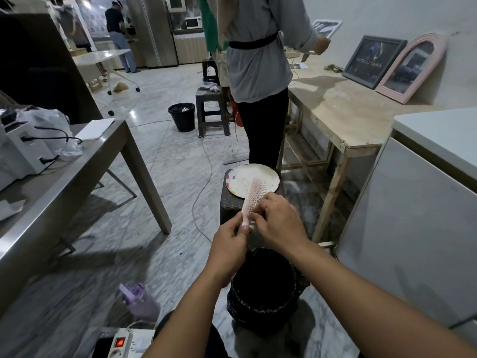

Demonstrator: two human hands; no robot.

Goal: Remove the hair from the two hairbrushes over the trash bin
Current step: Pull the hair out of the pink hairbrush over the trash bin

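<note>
Your left hand (230, 240) pinches the narrow handle end of the pink hairbrush (251, 197) between thumb and curled fingers; your right hand (277, 220) has its fingers curled in against the lower bristle rows just beside the left thumb, pinching there, though what the fingertips hold is too small to tell. The brush is slim, rigid plastic, pale pink, with close rows of short bristles facing up and to your right; its head tilts away toward 12 o'clock; it hangs above the trash bin (263, 288), which sits on the floor at 6 o'clock of the hands. The bin is round, dark, lined with a black bag gathered and crinkled over the rim; your forearms cross over its left and right edges.

At 12 o'clock of the brush, a dark woven-textured stool (229, 200) carries a round white plate (268, 177) with coloured smears; the brush head overlaps the plate in view. Beyond it a person in a grey top and black trousers (258, 73) stands facing away. At 3 o'clock, a raw plywood bench (343, 117); at 9 o'clock, a smooth brushed-metal table (85, 161); at 7 o'clock, a lilac plastic bottle (140, 301) on the veined marble floor (165, 244); below it a white power strip (124, 343) with its red switch lit.
</note>
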